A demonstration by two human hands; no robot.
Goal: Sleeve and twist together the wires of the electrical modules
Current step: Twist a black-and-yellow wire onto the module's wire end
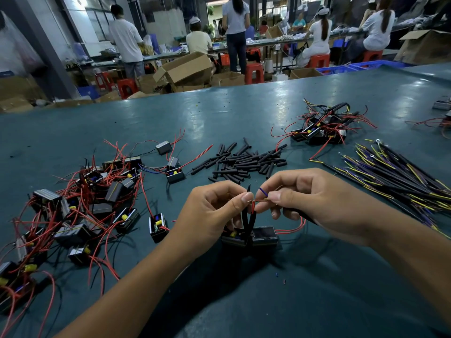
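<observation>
We're on a factory assembly floor. Workers (319, 37) sit on red stools (253, 73) at long benches, cardboard boxes (188, 67) everywhere. Electrical modules (73, 203) and wires litter the green counter (244, 113).

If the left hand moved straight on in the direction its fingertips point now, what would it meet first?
Most likely the right hand: the left hand points rightward along the pinched wires, and the two thumbs are nearly touching there. Depth is hard to judge from one view.

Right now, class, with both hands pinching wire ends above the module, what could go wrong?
1. The bare wire ends pinched between left hand and right hand could slip apart before twisting.
2. The module under them might be tugged by its red wire.
</observation>
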